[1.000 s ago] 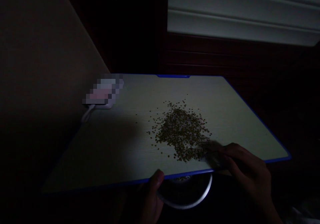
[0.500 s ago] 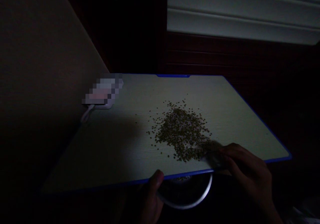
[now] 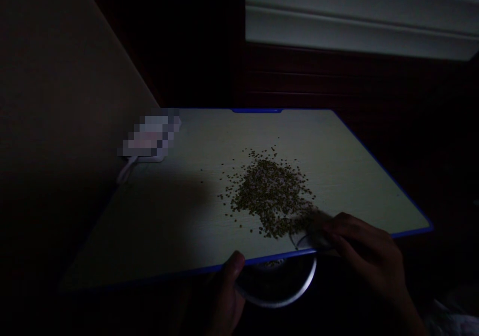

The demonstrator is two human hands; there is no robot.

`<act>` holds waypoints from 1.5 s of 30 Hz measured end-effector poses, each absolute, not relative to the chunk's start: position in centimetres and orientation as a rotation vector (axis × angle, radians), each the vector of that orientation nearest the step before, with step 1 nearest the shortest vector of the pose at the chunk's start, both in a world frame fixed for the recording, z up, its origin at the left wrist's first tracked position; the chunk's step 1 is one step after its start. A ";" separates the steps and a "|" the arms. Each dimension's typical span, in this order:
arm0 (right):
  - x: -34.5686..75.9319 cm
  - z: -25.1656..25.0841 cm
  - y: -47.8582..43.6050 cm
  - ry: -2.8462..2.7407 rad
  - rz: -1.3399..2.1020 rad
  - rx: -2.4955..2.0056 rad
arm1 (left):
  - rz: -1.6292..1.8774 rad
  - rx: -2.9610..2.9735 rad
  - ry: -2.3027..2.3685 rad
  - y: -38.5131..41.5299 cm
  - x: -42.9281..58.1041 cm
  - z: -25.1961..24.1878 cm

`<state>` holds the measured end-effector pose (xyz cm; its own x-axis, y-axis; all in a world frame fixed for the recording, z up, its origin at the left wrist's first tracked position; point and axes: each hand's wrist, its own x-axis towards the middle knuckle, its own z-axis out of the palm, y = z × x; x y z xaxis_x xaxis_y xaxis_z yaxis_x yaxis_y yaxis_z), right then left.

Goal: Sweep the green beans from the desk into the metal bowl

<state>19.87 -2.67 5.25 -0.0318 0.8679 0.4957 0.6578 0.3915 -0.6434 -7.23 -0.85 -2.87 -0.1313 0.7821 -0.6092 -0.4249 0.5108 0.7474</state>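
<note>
We find the seeds (image 3: 269,186) just left of the right hand (image 3: 368,248), the nearer, whose grip we cannot tell, while the left hand (image 3: 229,288) clasps the board's (image 3: 355,176) near edge.

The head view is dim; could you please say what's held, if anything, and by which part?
The left grip holds the board by its near blue edge; the right grip pinches something too dark to name.
</note>
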 end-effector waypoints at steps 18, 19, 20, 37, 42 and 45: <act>19.8 5.3 -2.7 -1.780 0.333 -1.290 | 1.052 0.350 1.208 -1.2 -8.0 -2.0; 19.8 5.3 -2.7 -1.759 0.318 -1.304 | 1.019 0.375 1.226 -1.2 -8.0 -2.0; 19.7 5.2 -2.7 -1.730 0.300 -1.322 | 1.025 0.390 1.244 -1.2 -8.0 -2.2; 18.9 4.7 -2.7 -1.438 0.145 -1.552 | 1.084 0.376 1.384 -0.9 -6.9 -4.5; 18.9 4.9 -2.7 -1.492 0.174 -1.507 | 1.081 0.351 1.386 -1.0 -7.0 -4.6; 18.9 4.9 -2.7 -1.490 0.177 -1.486 | 1.093 0.298 1.373 -1.0 -6.9 -4.7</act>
